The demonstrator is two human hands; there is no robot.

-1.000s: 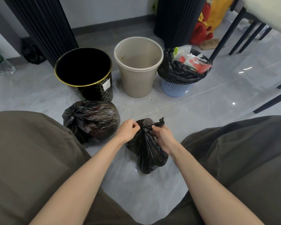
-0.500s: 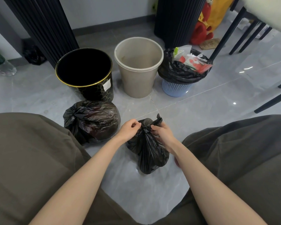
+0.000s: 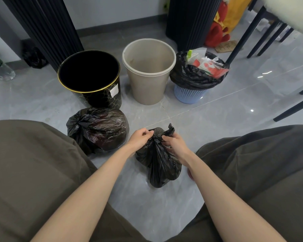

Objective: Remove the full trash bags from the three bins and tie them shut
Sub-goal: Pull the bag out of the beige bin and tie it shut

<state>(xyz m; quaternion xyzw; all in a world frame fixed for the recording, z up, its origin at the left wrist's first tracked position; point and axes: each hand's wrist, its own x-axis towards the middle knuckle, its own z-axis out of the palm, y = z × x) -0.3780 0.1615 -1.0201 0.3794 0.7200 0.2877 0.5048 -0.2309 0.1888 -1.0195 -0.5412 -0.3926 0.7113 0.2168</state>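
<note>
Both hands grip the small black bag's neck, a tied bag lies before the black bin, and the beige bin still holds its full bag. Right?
No. The head view shows the beige bin empty; the blue basket bin is the one still holding its full bag. The rest is right.

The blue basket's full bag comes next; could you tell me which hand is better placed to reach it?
Probably the right hand: the blue basket stands at the right end of the row, on that side. The left hand would have to cross the small bag that both hands grip now.
</note>
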